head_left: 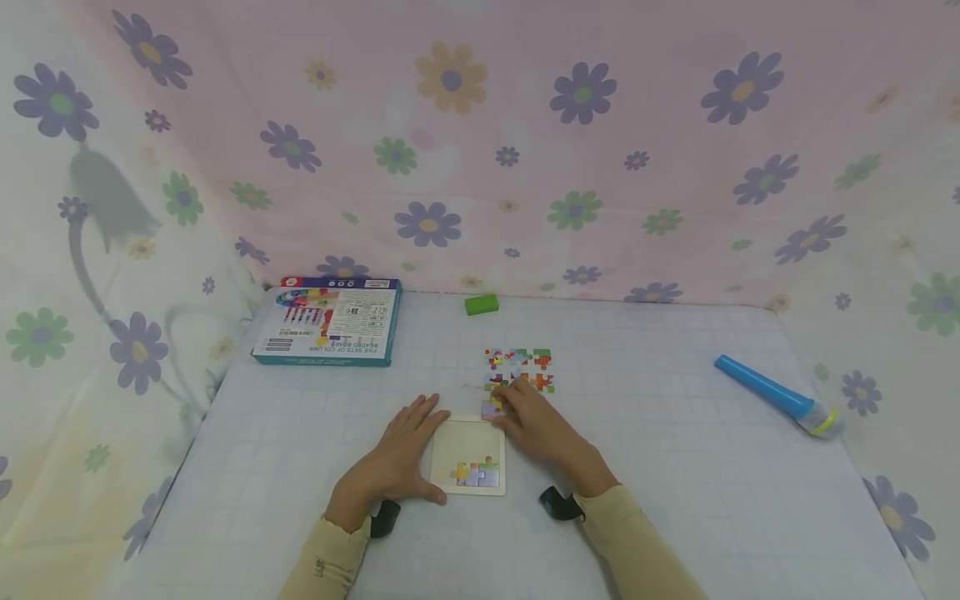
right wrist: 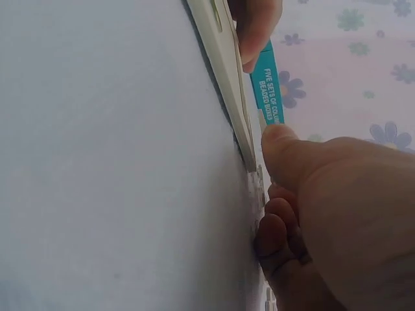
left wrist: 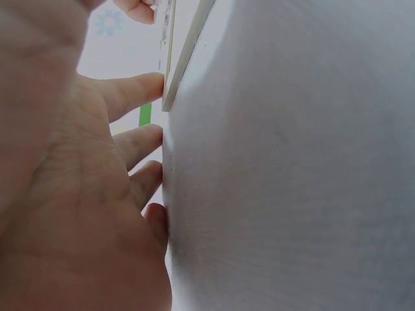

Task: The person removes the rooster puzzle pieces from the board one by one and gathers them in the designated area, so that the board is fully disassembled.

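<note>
A square, light wooden puzzle tray [head_left: 459, 442] lies flat before me, with a few joined jigsaw pieces [head_left: 482, 476] in its lower right corner. My left hand [head_left: 400, 457] rests at the tray's left side, fingers spread and thumb near the lower left corner; in the left wrist view a fingertip touches the tray edge [left wrist: 188, 55]. Just past the tray's upper right corner, my right hand [head_left: 546, 429] pinches a purple and yellow puzzle piece [head_left: 490, 409]. Its fingers are curled in the right wrist view and partly hide the piece. Several loose pieces [head_left: 517, 357] lie in rows beyond that hand.
A boxed bead toy [head_left: 326, 323] lies at the back left, and a green block [head_left: 482, 305] sits near the back edge. To the right is a blue toy microphone [head_left: 772, 392]. Flowered cloth [head_left: 510, 183] hangs behind the white table cover [head_left: 660, 375].
</note>
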`<state>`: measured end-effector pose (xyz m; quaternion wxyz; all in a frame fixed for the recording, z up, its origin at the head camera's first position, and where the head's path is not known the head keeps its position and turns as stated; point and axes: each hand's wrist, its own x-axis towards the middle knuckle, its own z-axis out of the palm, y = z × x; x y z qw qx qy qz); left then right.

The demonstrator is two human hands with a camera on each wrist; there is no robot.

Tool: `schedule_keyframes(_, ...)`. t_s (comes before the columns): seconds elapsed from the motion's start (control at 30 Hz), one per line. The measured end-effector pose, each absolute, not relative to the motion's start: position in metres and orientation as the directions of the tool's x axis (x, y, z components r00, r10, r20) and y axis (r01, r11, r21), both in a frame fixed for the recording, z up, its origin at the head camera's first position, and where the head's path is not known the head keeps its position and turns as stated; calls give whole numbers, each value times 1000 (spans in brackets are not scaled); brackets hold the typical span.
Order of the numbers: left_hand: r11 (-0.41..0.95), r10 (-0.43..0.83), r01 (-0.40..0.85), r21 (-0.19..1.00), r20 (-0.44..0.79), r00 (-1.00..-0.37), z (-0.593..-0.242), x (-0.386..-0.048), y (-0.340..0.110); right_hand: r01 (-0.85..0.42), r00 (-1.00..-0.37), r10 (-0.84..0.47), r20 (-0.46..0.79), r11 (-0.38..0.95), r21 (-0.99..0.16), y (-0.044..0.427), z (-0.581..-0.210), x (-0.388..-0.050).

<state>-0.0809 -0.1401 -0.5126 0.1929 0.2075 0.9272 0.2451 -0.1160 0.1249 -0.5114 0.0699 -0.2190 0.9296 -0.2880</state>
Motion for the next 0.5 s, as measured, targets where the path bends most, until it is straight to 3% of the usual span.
schedule_keyframes(0.5,804,460,267,531,-271,-846,-506,-77,-137,-365,-897,-442,-2,743,-561,129,-516,-120)
